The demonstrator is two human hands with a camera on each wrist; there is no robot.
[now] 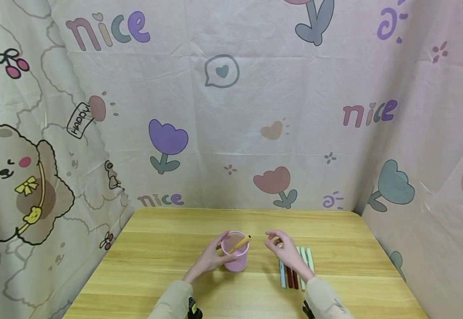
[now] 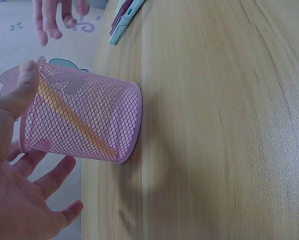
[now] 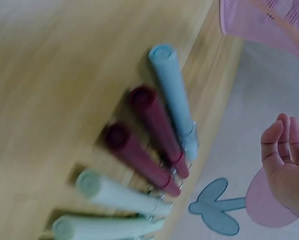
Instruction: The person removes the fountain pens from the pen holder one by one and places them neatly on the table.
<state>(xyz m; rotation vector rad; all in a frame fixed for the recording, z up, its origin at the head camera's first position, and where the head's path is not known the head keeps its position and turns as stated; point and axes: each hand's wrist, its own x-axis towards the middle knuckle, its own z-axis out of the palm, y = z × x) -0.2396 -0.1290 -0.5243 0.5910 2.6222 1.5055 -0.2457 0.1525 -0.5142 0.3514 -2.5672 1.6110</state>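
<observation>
Left hand (image 1: 209, 261) holds the pink mesh cup (image 1: 235, 257) in a loose grip, right hand (image 1: 287, 252) hovers slack-fingered, beneath "nice" lettering (image 1: 107, 30).

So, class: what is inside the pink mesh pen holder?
Inside the pink mesh pen holder, one yellow-orange pen leans diagonally, its top poking over the rim. Through the mesh nothing else shows. The left hand covers part of the holder's side, hiding that bit.
</observation>
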